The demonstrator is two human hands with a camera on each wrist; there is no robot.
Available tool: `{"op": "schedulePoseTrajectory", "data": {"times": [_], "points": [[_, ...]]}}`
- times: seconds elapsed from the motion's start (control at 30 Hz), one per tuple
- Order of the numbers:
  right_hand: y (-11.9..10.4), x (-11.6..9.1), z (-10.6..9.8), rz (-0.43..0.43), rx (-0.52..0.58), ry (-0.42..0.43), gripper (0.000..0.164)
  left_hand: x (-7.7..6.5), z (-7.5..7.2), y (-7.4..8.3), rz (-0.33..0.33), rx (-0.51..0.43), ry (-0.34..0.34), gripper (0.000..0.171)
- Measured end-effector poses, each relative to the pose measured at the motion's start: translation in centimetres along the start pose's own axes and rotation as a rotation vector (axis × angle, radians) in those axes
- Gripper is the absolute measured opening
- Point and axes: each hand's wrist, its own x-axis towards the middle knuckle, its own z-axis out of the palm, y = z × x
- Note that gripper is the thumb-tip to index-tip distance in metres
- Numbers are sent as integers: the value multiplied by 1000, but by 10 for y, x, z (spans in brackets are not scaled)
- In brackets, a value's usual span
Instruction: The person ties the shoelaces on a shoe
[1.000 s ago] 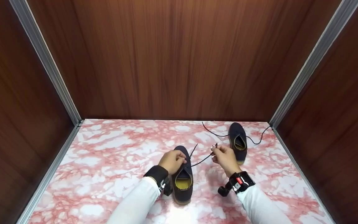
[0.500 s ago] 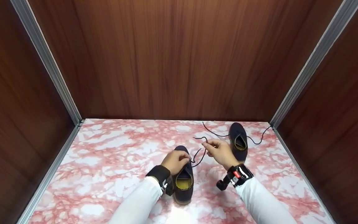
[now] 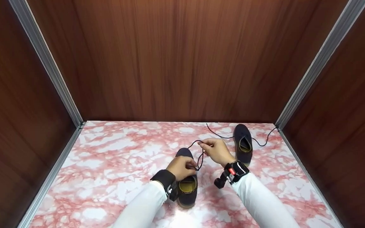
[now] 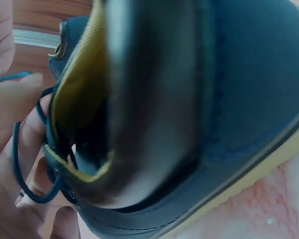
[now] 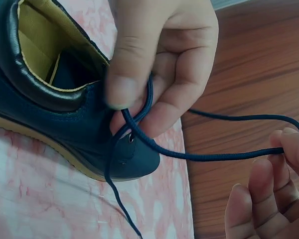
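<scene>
Leftward came the right hand [image 3: 215, 150], pinching the lace [image 5: 214, 157]; at lower centre, the left hand [image 3: 180, 167] pinched its crossing over the shoe [image 3: 187, 199] (seemingly mid-tie), likely needing a tuck next.

On a pink-and-white marbled surface [image 3: 106, 177], a dark blue shoe [image 3: 188, 199] is standing upright, toe pointing away, while a matching shoe [image 3: 242, 136] is sitting farther back to the right, a left lace [image 3: 219, 136] and a right lace [image 3: 261, 146] trailing outward. The nearer shoe's lace end [image 5: 121, 203] is possibly touching down.
</scene>
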Motion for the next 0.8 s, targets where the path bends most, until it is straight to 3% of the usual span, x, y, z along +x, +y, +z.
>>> {"op": "schedulePoseTrajectory", "data": {"times": [0.13, 0.27, 0.47, 0.8], "points": [[-7, 3, 5, -4, 3, -25, 10, 0, 4, 0, 34, 65, 56, 20], [-11, 4, 7, 4, 32, -67, 22, 0, 7, 0, 60, 95, 119, 14], [0, 4, -7, 40, 45, -47, 33, 0, 6, -3, -3, 14, 145, 13], [35, -4, -29, 76, -31, -7, 22, -4, 1, -5, -107, -73, 153, 20]]}}
